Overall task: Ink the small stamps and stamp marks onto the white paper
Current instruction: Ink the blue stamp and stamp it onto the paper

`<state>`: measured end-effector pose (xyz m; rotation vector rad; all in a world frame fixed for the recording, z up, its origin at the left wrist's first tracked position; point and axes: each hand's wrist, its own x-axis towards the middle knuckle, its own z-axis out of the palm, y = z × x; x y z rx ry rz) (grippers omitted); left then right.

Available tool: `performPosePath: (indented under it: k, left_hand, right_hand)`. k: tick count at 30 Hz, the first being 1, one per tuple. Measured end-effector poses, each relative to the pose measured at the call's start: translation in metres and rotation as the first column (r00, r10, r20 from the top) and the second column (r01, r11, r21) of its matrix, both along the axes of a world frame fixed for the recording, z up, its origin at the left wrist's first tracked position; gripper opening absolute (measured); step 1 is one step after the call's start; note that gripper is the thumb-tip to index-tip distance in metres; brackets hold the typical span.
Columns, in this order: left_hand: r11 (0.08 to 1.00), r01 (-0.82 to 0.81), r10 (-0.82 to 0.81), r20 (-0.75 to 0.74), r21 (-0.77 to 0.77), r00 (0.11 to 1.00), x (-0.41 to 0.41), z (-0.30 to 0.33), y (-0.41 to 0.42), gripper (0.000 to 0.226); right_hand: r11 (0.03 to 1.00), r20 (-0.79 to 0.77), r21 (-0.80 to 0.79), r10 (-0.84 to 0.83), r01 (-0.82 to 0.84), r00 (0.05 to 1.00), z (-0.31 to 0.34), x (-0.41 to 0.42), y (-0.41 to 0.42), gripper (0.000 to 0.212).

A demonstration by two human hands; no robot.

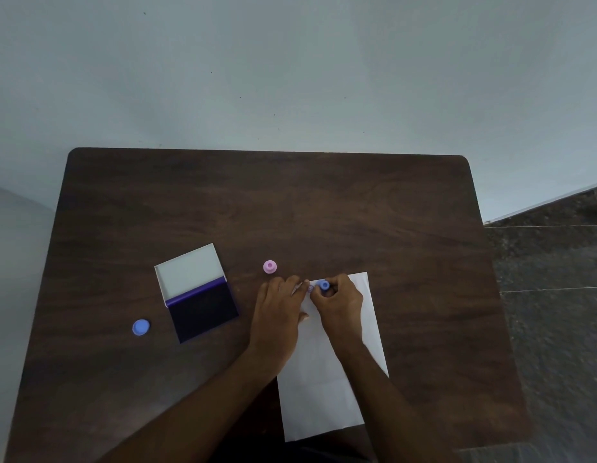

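A white paper (327,389) lies on the dark wooden table (290,202), right of centre. My right hand (339,300) pinches a small blue stamp (324,285) upright on the paper's far left corner. A faint round mark (310,288) shows on the paper just left of that stamp. My left hand (280,305) lies flat with fingers spread, pressing down the paper's left edge. A small pink stamp (269,267) stands on the table just beyond my left hand. The open ink pad (203,310), dark purple, with its white lid (190,270) folded back, sits to the left.
A round blue cap (141,327) lies on the table left of the ink pad. The table's far edge meets a pale wall (290,78). A dark tiled floor (557,295) runs along the table's right side.
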<state>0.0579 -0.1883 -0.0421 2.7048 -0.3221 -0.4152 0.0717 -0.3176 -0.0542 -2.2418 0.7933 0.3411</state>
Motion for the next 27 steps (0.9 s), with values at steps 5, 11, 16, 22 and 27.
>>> performPosePath:
  k: [5,11,16,22,27]
  left_hand:
    - [1.0,0.0,0.0,-0.017,-0.004,1.0,0.0,0.0,0.0,0.058]
    - [1.0,0.006,-0.006,-0.009,0.012,1.0,0.001,0.0,-0.001,0.059]
    - [1.0,0.019,-0.019,-0.001,0.019,1.0,0.003,0.0,-0.001,0.059]
    - [0.998,0.007,-0.008,0.011,0.055,1.0,0.005,0.003,-0.005,0.061]
    - [0.997,0.001,0.001,-0.024,0.082,1.0,0.007,0.004,-0.007,0.06]
  right_hand:
    - [1.0,-0.002,0.004,0.004,-0.004,1.0,0.0,-0.001,0.0,0.034]
    - [1.0,0.003,0.004,-0.002,0.002,1.0,-0.001,-0.002,0.001,0.034]
    - [1.0,-0.019,0.031,0.0,0.001,1.0,0.003,0.0,0.001,0.035]
    - [0.949,0.224,0.065,-0.315,0.309,0.922,0.018,-0.027,-0.001,0.017]
    - [0.918,0.198,0.134,-0.393,0.372,0.898,0.018,-0.049,-0.006,0.017]
